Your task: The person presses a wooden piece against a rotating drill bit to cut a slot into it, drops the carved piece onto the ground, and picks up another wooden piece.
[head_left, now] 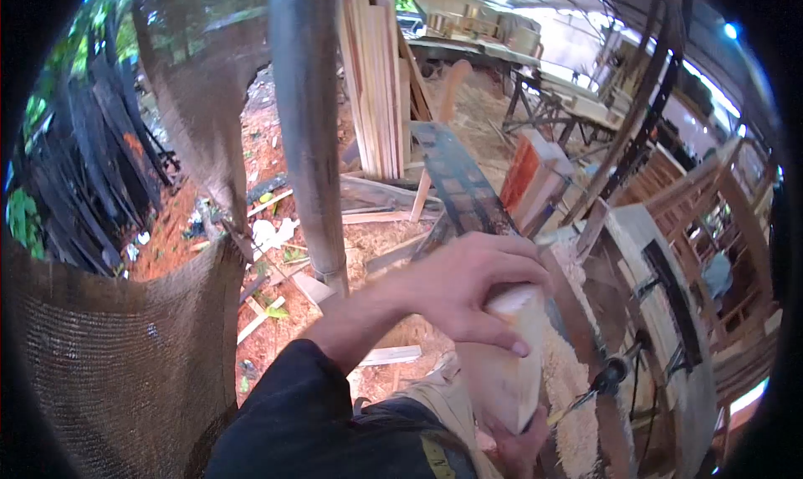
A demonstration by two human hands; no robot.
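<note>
My left hand (477,291), coming from a dark sleeve, reaches across and grips the far end of a pale wooden block (502,379). Its fingers curl over the top end and the thumb presses on the near face. At the bottom of the view, my right hand (520,447) is closed around the block's lower end, partly hidden by the wood. The block is tilted, close to my body. Beside it, wood shavings (573,404) are heaped along a wooden bench or machine frame.
A dark metal plate (464,178) with rectangular marks extends beyond my left hand. On the right stands a timber frame (669,286) with metal fittings. A thick post (305,128), upright boards (372,86) and netting (125,337) are on the left. Wood scraps (389,355) litter the ground.
</note>
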